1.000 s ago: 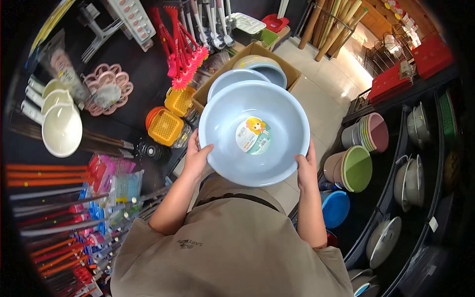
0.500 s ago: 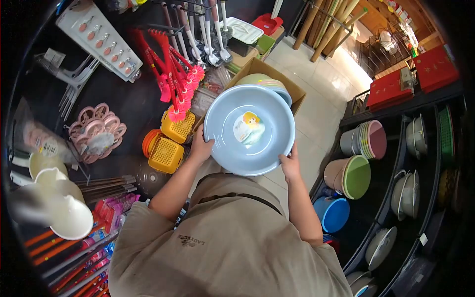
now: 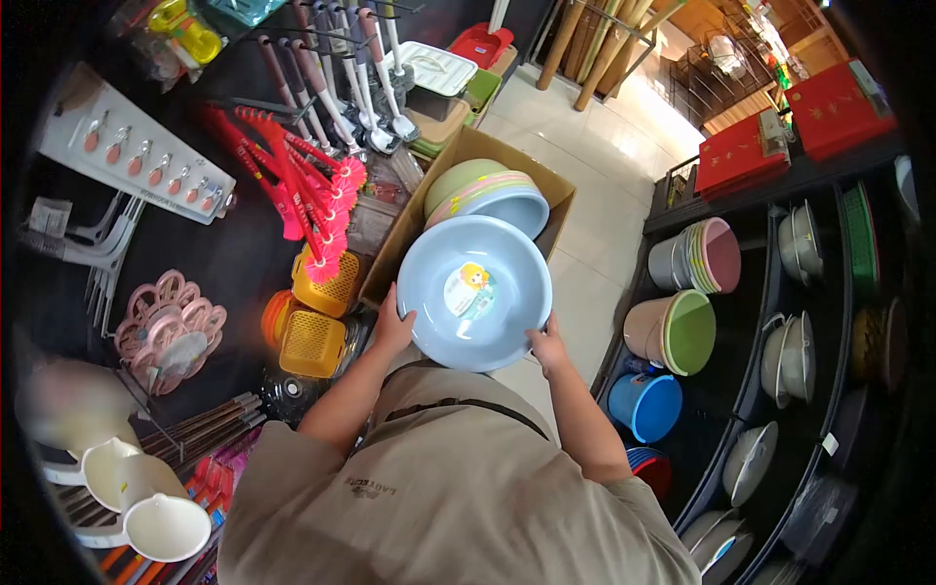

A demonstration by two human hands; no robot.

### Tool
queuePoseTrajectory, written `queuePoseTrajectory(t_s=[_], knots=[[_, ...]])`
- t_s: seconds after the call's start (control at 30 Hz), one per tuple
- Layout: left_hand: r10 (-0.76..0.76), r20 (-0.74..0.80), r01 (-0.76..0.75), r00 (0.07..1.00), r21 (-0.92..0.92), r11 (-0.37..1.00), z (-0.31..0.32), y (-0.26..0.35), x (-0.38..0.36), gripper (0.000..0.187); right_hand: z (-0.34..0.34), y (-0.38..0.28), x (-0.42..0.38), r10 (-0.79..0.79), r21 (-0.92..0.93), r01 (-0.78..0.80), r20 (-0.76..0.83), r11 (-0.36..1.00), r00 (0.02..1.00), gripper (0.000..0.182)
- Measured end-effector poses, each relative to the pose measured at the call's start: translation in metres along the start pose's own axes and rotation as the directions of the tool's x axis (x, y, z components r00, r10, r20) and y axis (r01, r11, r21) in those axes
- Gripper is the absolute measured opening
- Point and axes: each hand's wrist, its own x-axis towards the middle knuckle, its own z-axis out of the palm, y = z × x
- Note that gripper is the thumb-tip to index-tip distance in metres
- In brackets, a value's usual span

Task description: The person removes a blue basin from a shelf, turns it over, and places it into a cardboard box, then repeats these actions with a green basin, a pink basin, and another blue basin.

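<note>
A round light-blue basin (image 3: 507, 292) with a cartoon sticker (image 3: 470, 291) inside is held in front of my body. My left hand (image 3: 392, 327) grips its left rim, thumb over the edge. On the lower right rim, my right hand (image 3: 549, 346) holds it the same way. Just beyond the basin stands an open cardboard box (image 3: 558, 200). Several stacked basins (image 3: 487, 190), green, pink, yellow and blue, lie tilted in the box. The held basin overlaps the box's near part and hides it.
Shelves on the right hold buckets (image 3: 690, 331), a blue bucket (image 3: 645, 405) and metal lids (image 3: 751, 463). Yellow baskets (image 3: 312, 343), red brushes (image 3: 327, 214) and white ladles (image 3: 168, 526) are on the left. Tiled floor (image 3: 600, 219) shows between box and shelves.
The basin and both my hands are lower and slightly left in view. More of the box and its stacked basins shows. The surroundings have shifted as the camera view moved.
</note>
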Motion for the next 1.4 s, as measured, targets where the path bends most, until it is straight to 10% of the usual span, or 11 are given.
queuePoseTrajectory(t_s=[0.43, 0.63, 0.93, 1.03, 1.4], knots=[[-0.164, -0.099, 0.174, 0.981, 0.104, 0.979, 0.0, -0.005, 0.035, 0.067, -0.027, 0.083, -0.017, 0.105, -0.032, -0.111, -0.153, 0.993, 0.983, 0.077], [0.191, -0.114, -0.167, 0.975, 0.193, 0.967, 0.001, 0.09, 0.051, 0.055, -0.068, 0.214, -0.063, 0.217, -0.022, -0.235, -0.31, 0.972, 0.926, 0.062], [0.634, 0.263, -0.653, 0.728, -0.017, 0.757, 0.125, 0.174, -0.04, 0.037, -0.054, 0.363, -0.223, 0.424, 0.087, -0.421, -0.344, 0.903, 0.838, 0.051], [0.594, 0.478, -0.621, 0.648, -0.12, 0.774, 0.171, 0.171, -0.105, 0.033, -0.027, 0.447, -0.253, 0.315, -0.05, -0.359, -0.38, 0.932, 0.87, 0.05], [0.501, 0.847, -0.589, 0.178, -0.317, 0.744, 0.295, 0.125, -0.31, 0.032, 0.015, 0.537, -0.436, 0.652, 0.495, -0.429, -0.504, 0.756, 0.566, 0.048]])
